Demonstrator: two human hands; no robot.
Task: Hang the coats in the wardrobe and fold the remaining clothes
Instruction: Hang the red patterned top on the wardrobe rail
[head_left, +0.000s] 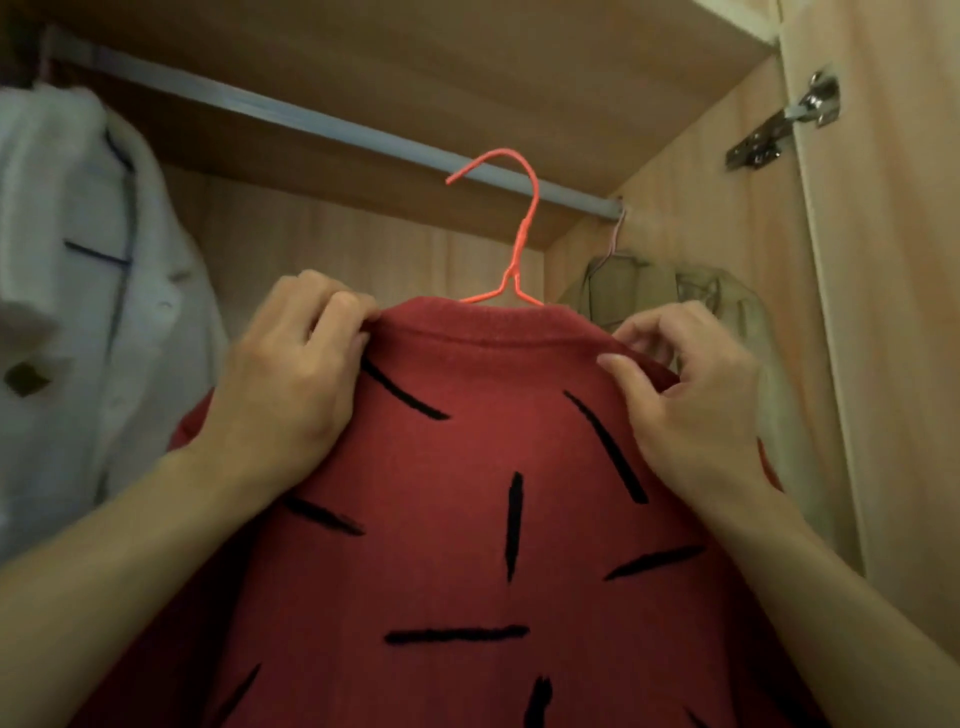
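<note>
Head cam: a red knit coat w/ short black dash marks (467, 467) hangs on a thin coral-pink wire hanger (514, 249), held up inside the light wood wardrobe (415, 78). The hanger's hook sits right at the grey metal rail (311, 122), in front of it; can't tell if it's over the rail or just short of it. Left hand (291, 364) is at the coat's left shoulder just below the rail, fingers (343, 306) curled and pinching the collar edge. Right hand (696, 384) grips the coat's right shoulder, thumb on top, fingers curled round the fabric. Left of the red coat, on the same rail, a white coat w/ dark blue piping (78, 286), blurred. Right of it, behind the right hand, an olive-beige garment (649, 286) on a pale wire hanger. Silver door hinge (784, 122) up right of the rail.
</note>
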